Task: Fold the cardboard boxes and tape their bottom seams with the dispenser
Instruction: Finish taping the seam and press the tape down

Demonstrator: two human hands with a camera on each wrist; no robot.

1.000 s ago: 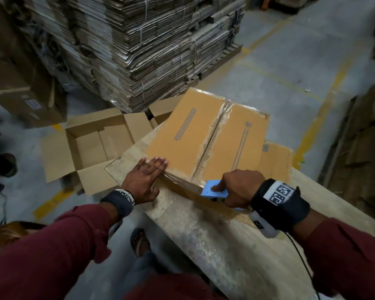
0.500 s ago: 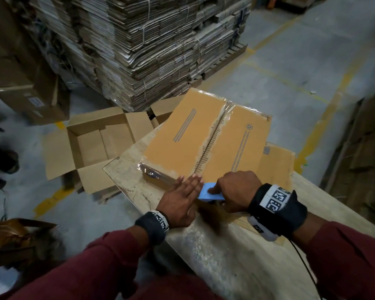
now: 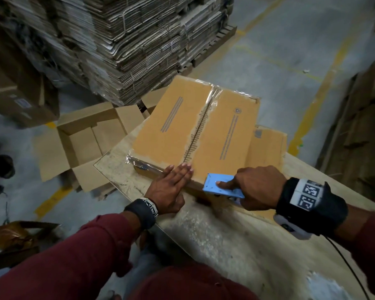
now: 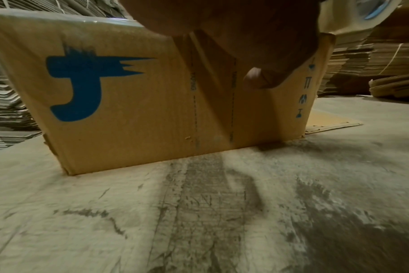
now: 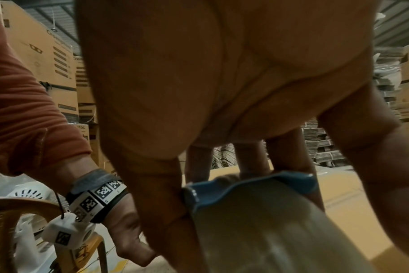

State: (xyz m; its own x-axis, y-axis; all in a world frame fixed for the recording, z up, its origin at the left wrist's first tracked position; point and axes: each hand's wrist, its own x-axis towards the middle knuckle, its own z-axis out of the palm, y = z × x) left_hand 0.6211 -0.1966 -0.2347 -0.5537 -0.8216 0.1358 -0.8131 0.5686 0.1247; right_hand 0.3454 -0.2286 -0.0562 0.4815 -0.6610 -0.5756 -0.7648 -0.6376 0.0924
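A person in maroon sleeves is working at a worn table [image 3: 236,245] in a warehouse, the right hand [image 3: 255,187] wrapping around a blue tape dispenser [image 3: 222,187] with the forefinger lying along its top, pressing it to the near edge of a cardboard box [image 3: 182,131]. The left hand [image 3: 169,187] is lying flat beside it, fingers straight and close together, resting on the box's near top edge where clear tape is running across. The box is sitting bottom-up on the table over a flat sheet of cardboard [image 3: 266,146], a taped centre seam [image 3: 201,124] running away from the worker. Beyond the table edge, an opened box [image 3: 85,139] is standing on the floor, and behind it a pallet stack of flattened cartons [image 3: 139,40] is rising. The risk from here appears to be a crooked or wrinkled strip: if the dispenser is pulling off at an angle, or the flat hand is lifting too soon, the tape could be bunching or peeling at the corner.
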